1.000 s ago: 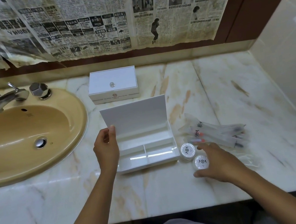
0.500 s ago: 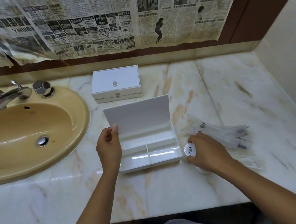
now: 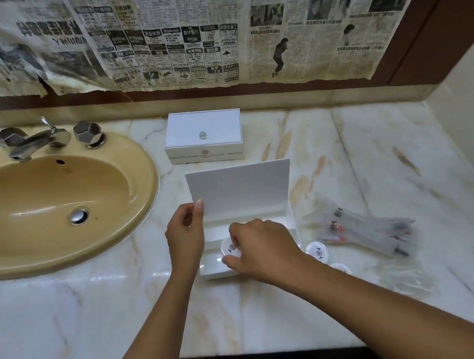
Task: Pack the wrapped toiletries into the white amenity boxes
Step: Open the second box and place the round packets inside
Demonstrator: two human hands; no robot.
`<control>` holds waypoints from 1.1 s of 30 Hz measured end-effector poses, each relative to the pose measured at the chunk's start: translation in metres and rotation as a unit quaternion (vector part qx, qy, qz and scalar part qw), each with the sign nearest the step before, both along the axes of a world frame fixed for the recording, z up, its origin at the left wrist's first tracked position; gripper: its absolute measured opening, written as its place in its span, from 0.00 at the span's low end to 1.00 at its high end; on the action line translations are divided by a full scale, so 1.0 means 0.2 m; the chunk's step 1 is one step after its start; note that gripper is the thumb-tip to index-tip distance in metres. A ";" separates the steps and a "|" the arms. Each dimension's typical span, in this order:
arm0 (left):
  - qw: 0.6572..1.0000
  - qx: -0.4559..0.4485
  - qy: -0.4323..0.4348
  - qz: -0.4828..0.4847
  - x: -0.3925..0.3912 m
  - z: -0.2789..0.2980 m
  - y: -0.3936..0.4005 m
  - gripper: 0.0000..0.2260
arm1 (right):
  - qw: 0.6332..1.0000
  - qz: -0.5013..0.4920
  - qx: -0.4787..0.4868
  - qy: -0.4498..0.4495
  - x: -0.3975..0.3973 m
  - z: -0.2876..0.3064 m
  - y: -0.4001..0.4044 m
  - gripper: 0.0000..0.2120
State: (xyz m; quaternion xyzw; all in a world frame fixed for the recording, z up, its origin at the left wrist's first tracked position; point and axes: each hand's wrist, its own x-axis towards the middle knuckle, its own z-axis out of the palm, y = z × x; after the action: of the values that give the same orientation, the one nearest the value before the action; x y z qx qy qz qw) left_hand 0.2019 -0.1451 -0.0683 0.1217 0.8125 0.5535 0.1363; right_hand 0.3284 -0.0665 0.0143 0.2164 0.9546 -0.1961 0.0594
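Careful now: your right hand [image 3: 262,246] is over the front left compartment of the open box [image 3: 293,226], and the round wrapped toiletry [image 3: 230,247] could catch on the divider or front wall and tip out onto the counter [image 3: 126,312] if you let go early. The lid [image 3: 240,189] is another risk; only your left hand [image 3: 188,242] props it, and a slip would likely drop it on your knuckles. Your right fingers [image 3: 229,262] are curled tight round the toiletry, which sits low in that compartment. Your left thumb and fingers pinch the lid's left edge. 2 more round ones [image 3: 317,250] wait beside the box's right wall, toward the counter's front edge
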 end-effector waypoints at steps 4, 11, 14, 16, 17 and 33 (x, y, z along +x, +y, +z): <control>0.999 -0.018 -0.005 -0.032 -0.05 0.00 -0.01 0.12 | 0.997 0.046 0.015 -0.062 -0.13 -0.05 -0.07 0.11; 0.999 -0.011 -0.018 -0.046 -0.09 -0.02 -0.02 0.11 | 0.992 0.065 0.032 -0.101 -0.25 -0.12 -0.11 0.12; 0.999 -0.007 -0.017 -0.047 -0.09 -0.03 -0.02 0.10 | 0.991 0.074 0.034 -0.109 -0.27 -0.15 -0.13 0.13; 0.999 -0.008 -0.018 -0.046 -0.09 -0.03 -0.03 0.10 | 0.990 0.073 0.031 -0.114 -0.27 -0.16 -0.13 0.14; 0.999 -0.010 -0.016 -0.047 -0.09 -0.04 -0.03 0.10 | 0.990 0.072 0.031 -0.116 -0.26 -0.16 -0.12 0.15; 1.000 -0.005 -0.005 -0.024 -0.03 -0.03 -0.02 0.09 | 0.993 0.042 -0.032 -0.103 -0.19 -0.14 -0.08 0.13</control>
State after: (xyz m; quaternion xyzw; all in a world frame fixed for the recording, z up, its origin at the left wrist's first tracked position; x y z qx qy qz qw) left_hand 0.1953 -0.1498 -0.0737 0.1377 0.8117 0.5463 0.1540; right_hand 0.2903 -0.0829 -0.0147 0.1933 0.9447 -0.2009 0.1727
